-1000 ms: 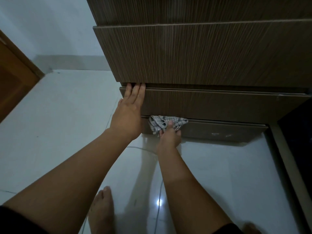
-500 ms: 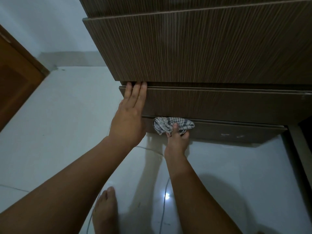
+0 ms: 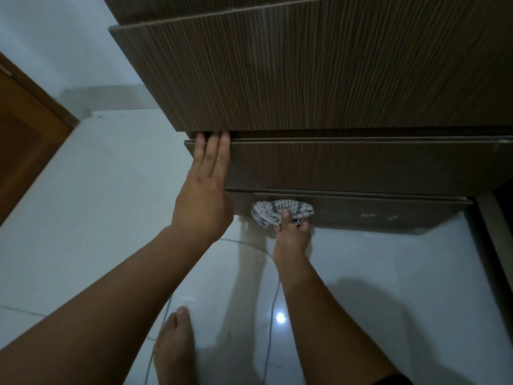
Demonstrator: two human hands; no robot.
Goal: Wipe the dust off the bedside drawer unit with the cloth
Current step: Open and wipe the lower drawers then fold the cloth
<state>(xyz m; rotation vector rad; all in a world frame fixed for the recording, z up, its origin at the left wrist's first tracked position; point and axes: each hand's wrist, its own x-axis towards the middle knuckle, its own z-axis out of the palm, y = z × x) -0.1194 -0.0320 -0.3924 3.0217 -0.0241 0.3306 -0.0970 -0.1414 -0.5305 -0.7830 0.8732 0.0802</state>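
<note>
Two hands share the work: the left hand (image 3: 204,195) lies flat, steadying the unit (image 3: 333,79), while the right hand (image 3: 291,232) grips the cloth (image 3: 273,211) against the plinth (image 3: 388,212), best wiped rightward firmly.

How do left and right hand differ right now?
The left hand lies flat, fingers straight, on the lower drawer front; the right hand grips the bunched checked cloth. The left hand sits higher and further left, at the drawer's corner; the right hand works low on the base panel. Both touch the drawer unit.
</note>
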